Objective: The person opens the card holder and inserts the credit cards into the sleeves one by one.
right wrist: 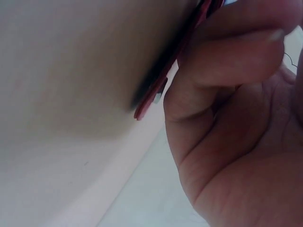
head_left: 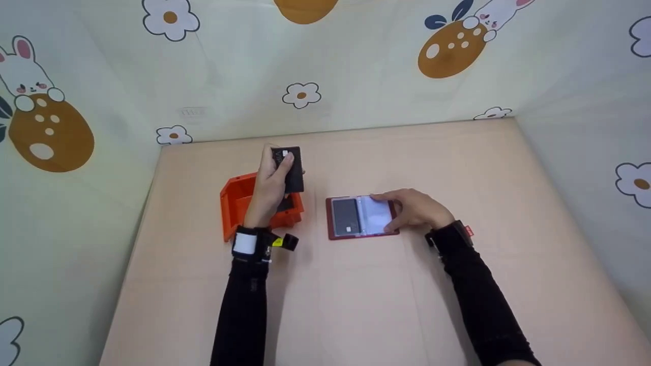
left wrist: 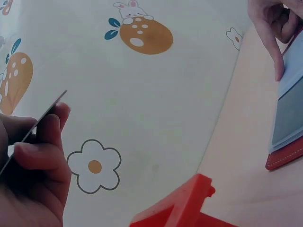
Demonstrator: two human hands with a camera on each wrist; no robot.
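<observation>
My left hand (head_left: pixel 268 190) pinches a black card (head_left: pixel 294 170), thumb on its face, above an orange bin (head_left: pixel 231 206). From the left wrist, the card (left wrist: pixel 40 120) appears nearly edge-on between thumb and fingers. A red card holder (head_left: pixel 330 234) lies opened on the table, with a dark card (head_left: pixel 346 217) in the clear sleeve on its left side. My right hand (head_left: pixel 419 207) grips the holder's right side, index finger by the far edge and thumb by the near edge. In the right wrist view, curled fingers partly hide the red cover (right wrist: pixel 156 87).
Inside the bin, partly behind my left hand, lies something black (head_left: pixel 285 204). The pale table (head_left: pixel 346 300) meets a patterned cloth backdrop (head_left: pixel 239 76) at its far edge and along its sides.
</observation>
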